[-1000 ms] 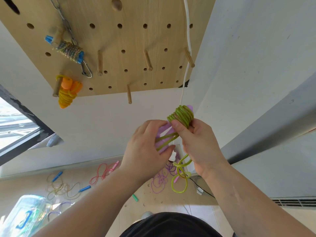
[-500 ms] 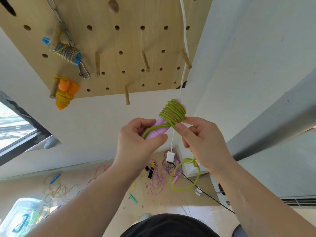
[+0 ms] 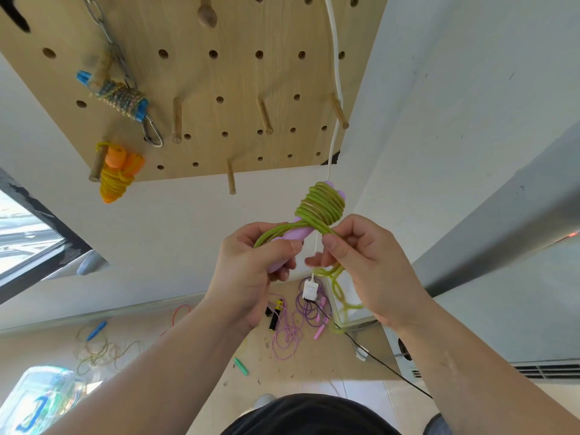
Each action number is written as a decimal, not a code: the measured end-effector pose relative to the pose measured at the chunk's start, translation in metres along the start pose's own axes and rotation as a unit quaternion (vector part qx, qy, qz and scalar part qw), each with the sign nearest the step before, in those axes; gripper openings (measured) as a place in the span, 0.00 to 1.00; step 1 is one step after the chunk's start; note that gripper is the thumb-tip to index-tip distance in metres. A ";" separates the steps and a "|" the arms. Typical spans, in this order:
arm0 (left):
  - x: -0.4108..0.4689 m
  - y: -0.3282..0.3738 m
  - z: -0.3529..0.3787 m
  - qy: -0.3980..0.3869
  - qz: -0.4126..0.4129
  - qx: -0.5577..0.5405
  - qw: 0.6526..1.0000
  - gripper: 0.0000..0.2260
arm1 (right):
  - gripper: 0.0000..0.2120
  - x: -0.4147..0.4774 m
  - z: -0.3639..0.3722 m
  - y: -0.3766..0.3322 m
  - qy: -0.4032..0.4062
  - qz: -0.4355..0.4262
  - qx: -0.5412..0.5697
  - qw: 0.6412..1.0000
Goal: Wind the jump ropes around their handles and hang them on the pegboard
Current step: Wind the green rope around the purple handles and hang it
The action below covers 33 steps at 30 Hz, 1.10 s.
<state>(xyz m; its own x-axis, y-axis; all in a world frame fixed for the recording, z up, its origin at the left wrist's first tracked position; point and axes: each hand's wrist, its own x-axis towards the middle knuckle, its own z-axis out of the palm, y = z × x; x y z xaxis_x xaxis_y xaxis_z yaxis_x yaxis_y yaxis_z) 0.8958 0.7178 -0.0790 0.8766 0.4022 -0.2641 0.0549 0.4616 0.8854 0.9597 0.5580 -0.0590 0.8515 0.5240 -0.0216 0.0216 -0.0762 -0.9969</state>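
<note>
Progress: 2 wound ropes, blue-handled bundle (image 3: pixel 120 97) and orange bundle (image 3: pixel 115 178), hang on the pegboard (image 3: pixel 226 86). Below it, my left hand (image 3: pixel 251 274) grips the purple handles (image 3: pixel 295 235); my right hand (image 3: pixel 364 268) pinches the part-coiled green rope (image 3: pixel 323 204). I judge several floor ropes (image 3: pixel 287 334) outstanding.

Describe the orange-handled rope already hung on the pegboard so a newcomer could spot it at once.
Start at the wooden pegboard on the wall and go to its lower left corner. There hangs the orange-handled jump rope, wound in yellow cord. Its neighbour above, the blue-handled bundle, is wrapped in speckled cord, not plain yellow.
</note>
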 end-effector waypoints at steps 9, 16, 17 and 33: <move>-0.013 0.009 0.005 -0.122 -0.186 -0.122 0.967 0.19 | 0.18 0.006 -0.004 -0.004 -0.055 0.095 0.102 0.989; -0.013 0.002 -0.001 -0.181 -0.253 -0.154 0.938 0.21 | 0.13 0.007 -0.002 0.001 -0.083 0.079 0.113 0.987; -0.012 0.002 0.000 -0.176 -0.241 -0.121 0.947 0.22 | 0.14 0.006 0.001 0.003 -0.071 0.080 0.122 0.987; -0.010 -0.028 -0.001 -0.006 0.270 0.436 0.859 0.22 | 0.20 0.014 0.011 0.011 0.064 0.090 0.097 0.989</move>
<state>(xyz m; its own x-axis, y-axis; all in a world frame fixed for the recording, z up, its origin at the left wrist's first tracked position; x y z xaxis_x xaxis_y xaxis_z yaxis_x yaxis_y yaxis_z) 0.8853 0.7023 -0.1015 0.8916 0.3606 0.2741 -0.0289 -0.5585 0.8290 0.9660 0.5735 -0.0710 0.8915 0.4047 -0.2034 -0.2272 0.0111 -0.9738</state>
